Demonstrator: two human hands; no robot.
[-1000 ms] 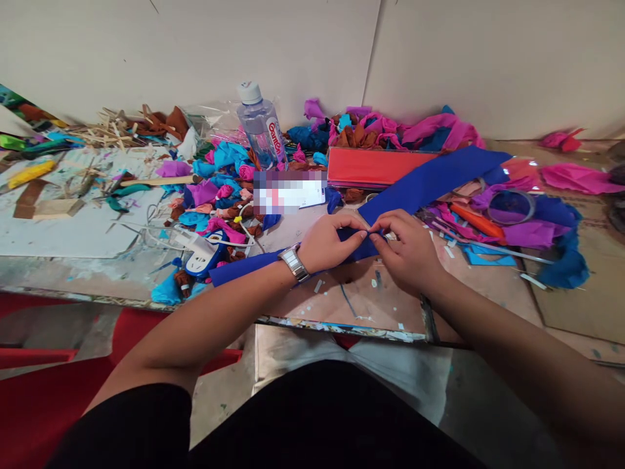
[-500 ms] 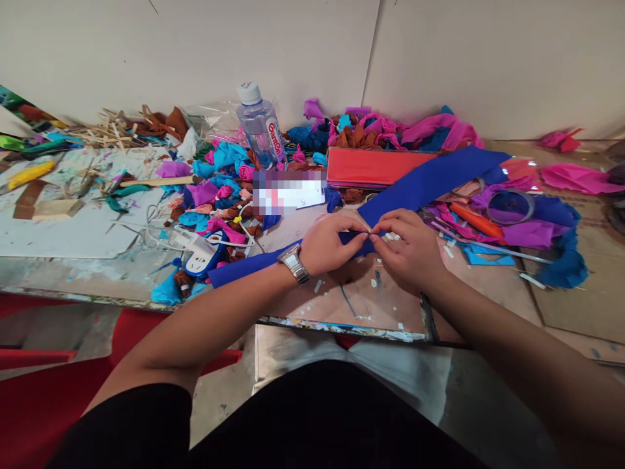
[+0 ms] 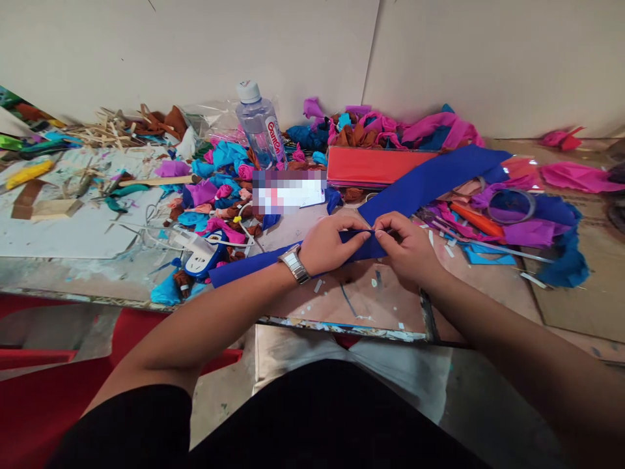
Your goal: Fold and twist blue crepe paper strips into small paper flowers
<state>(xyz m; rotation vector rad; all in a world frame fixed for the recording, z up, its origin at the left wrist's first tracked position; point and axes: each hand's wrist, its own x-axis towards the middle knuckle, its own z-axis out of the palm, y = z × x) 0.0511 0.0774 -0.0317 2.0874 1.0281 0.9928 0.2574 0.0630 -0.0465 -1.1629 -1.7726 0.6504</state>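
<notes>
A long strip of dark blue crepe paper (image 3: 430, 179) runs from the upper right of the worktable down to the left, passing under both hands. My left hand (image 3: 332, 246), with a metal watch at its wrist, pinches the strip between thumb and forefinger. Close beside it, my right hand (image 3: 407, 247) pinches the same strip, fingers curled, the fingertips of both hands almost touching. The paper looks gathered at the pinch, but the fingers hide its exact fold. Its left end lies on the table below the left forearm.
Behind the hands stand a water bottle (image 3: 261, 130) and a red flat package (image 3: 381, 166). A partly blurred phone (image 3: 310, 194) lies nearby. Left are crumpled paper pieces (image 3: 200, 192) and a power strip (image 3: 200, 264). Right are a tape roll (image 3: 532, 207) and an orange cutter (image 3: 476, 220).
My right hand has shifted slightly right and its fingers have curled more. The left hand has barely moved, and the strip stays in place.
</notes>
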